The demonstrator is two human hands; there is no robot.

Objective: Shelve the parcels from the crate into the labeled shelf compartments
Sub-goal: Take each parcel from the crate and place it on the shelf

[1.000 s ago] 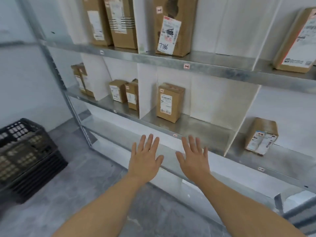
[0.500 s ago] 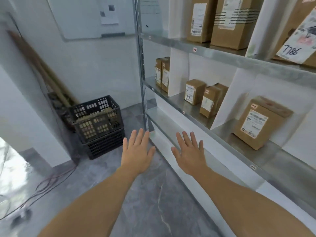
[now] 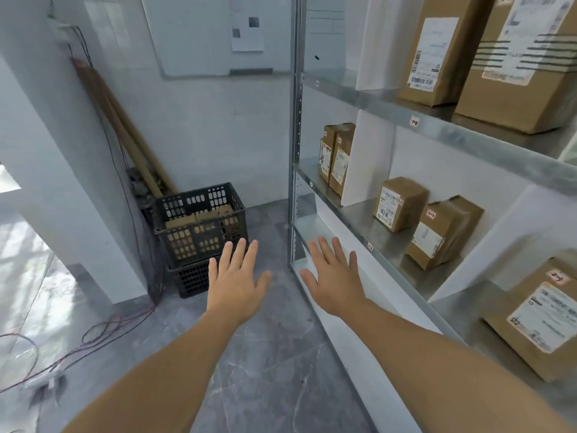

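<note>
nothing was held: the left hand (image 3: pixel 237 285) and the right hand (image 3: pixel 334 282) were stretched forward side by side, palms down, fingers straight and spread wide, apart from each other and gripping no object. the metal shelving unit (image 3: pixel 295 151) was seen filling the right side, its shelves split into compartments by white dividers (image 3: pixel 368 157). a whiteboard (image 3: pixel 193 35) was mounted on the far wall, with a sheet of paper (image 3: pixel 247 29) fixed to it. long wooden poles (image 3: pixel 125 129) were leaned in the corner. the black crate (image 3: pixel 199 195) was found on the floor left of the shelf's upright post, stacked on a second crate (image 3: pixel 192 281), and brown crate parcels (image 3: pixel 199 218) could be made out inside it. on the top shelf two large parcels (image 3: pixel 437 54) were stood side by side. on the shelf below, a pair of slim parcels (image 3: pixel 335 157) was stood upright in the compartment nearest the post, an upright parcel (image 3: pixel 398 203) and a tilted parcel (image 3: pixel 443 232) were set in the next compartment, and a near parcel (image 3: pixel 540 317) was placed in the compartment closest to the camera. thin cables (image 3: pixel 103 332) were trailed across the grey floor at the left. small labels (image 3: pixel 414 121) were stuck on the shelf edges, their writing too small to be read.
</note>
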